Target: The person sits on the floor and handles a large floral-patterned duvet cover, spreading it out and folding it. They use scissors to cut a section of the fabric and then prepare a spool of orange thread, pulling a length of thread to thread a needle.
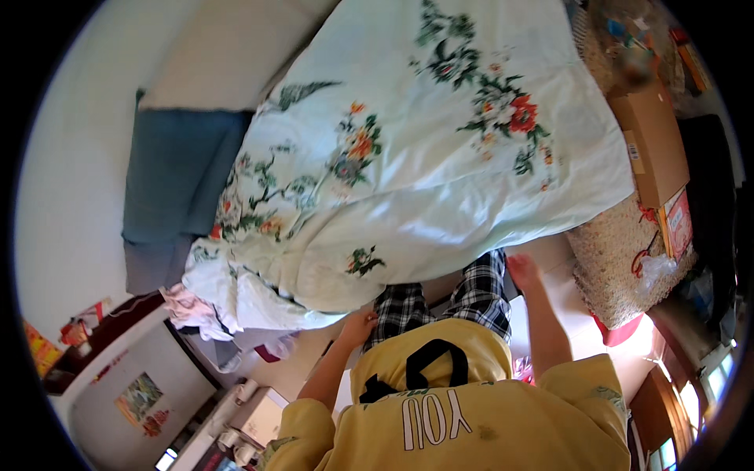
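Observation:
A large white quilt cover (pixel 440 173) with red, orange and green flowers lies spread in front of me, its near edge rumpled at the left. My left hand (pixel 360 325) hangs by my black-and-white plaid trousers (pixel 402 310), just below the cover's near edge. Its fingers look loosely curled, and I see nothing in them. On the other side of my legs, my right hand (pixel 524 272) is lowered beside the trousers, near the cover's hem. Slightly blurred, it looks open and holds nothing visible.
Dark teal bedding (pixel 181 173) lies left of the cover beneath a beige padded piece (pixel 236 55). Pink and white cloth (pixel 194 312) is bunched at the lower left. At right, a cardboard box (pixel 650 145) and red scissors (pixel 642 261) rest on a beige textured cover (pixel 605 251).

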Demonstrator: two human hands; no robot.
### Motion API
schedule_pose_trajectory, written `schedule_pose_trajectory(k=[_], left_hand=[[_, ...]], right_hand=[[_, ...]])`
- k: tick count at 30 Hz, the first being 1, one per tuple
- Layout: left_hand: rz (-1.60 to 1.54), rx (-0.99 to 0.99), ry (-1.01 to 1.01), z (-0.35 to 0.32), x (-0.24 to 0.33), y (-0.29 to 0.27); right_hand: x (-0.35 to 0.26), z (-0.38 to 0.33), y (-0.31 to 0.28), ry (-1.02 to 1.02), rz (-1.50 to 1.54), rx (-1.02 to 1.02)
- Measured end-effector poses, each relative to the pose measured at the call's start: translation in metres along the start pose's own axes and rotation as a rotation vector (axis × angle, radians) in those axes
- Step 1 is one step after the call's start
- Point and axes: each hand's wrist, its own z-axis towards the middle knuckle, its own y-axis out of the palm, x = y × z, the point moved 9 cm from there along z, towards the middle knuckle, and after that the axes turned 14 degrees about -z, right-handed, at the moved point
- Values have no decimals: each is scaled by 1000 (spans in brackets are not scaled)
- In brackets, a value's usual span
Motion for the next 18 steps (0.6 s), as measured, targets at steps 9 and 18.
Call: schedule_pose_trajectory(k=[9, 18], left_hand=[[-565, 312, -7, 1, -193, -26], [-1582, 326, -621, 37, -341, 3]], right_hand=[[287, -57, 175, 388, -294, 296], [241, -3, 172, 10, 8, 167]])
